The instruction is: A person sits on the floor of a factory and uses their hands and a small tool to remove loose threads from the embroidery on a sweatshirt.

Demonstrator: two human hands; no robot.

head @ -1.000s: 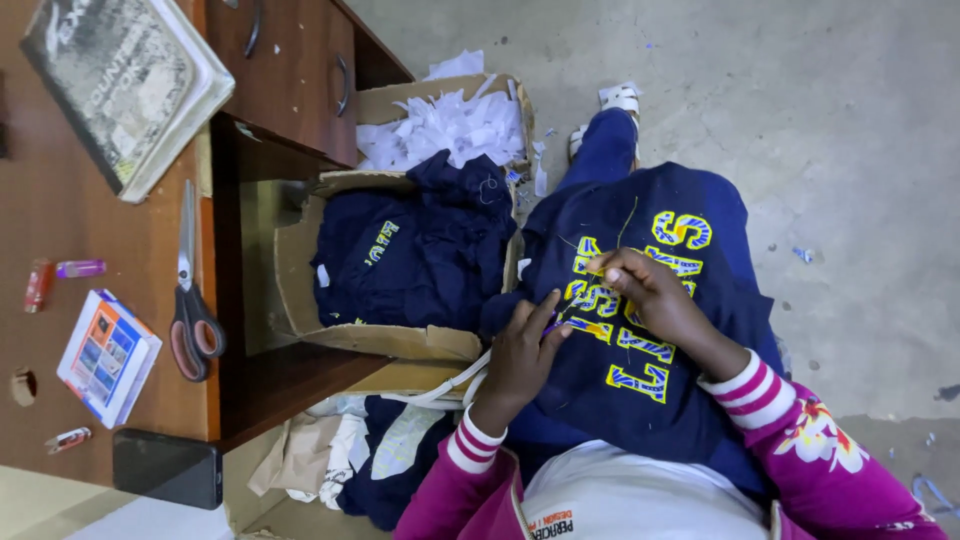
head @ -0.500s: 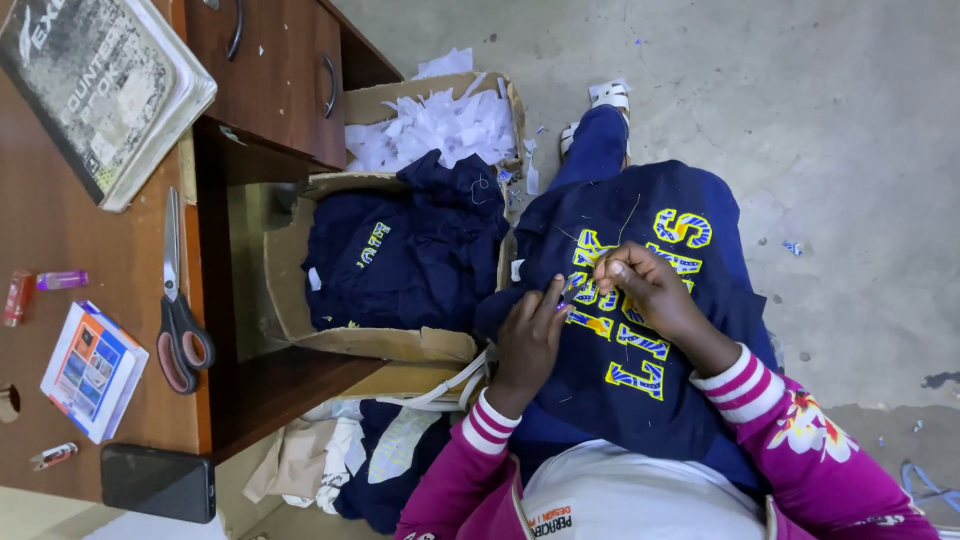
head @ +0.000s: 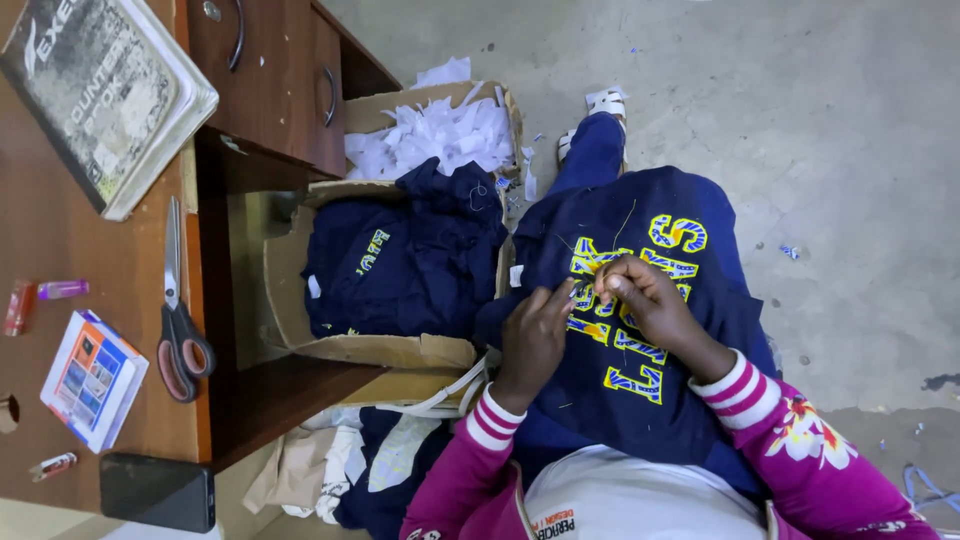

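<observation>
A navy garment with yellow-and-blue stitched lettering lies spread over the person's lap, draped down toward the concrete floor. It looks soft and limp, light enough to lift with a pinch, and likely to sag or bunch unless held taut; the firmest place to grip seems to be the stiffer embroidered lettering or the cloth right beside it, since the plain fabric would slide and fold. The left hand rests on the cloth just left of the lettering, fingers curled and nearly closed, fingertips pressing or pinching the fabric; whether it has hold of a thread or a small tool is too small to tell. The right hand sits directly on the lettering, fingers drawn together in a tight pinch at the cloth, with thin loose threads rising just beyond it. The two hands nearly touch, both on top of the garment at its middle. To the left, a cardboard box holds more folded navy garments, and a second box beyond it holds white scraps. On the wooden counter lie scissors, a worn book, a small colourful box and a dark phone.
</observation>
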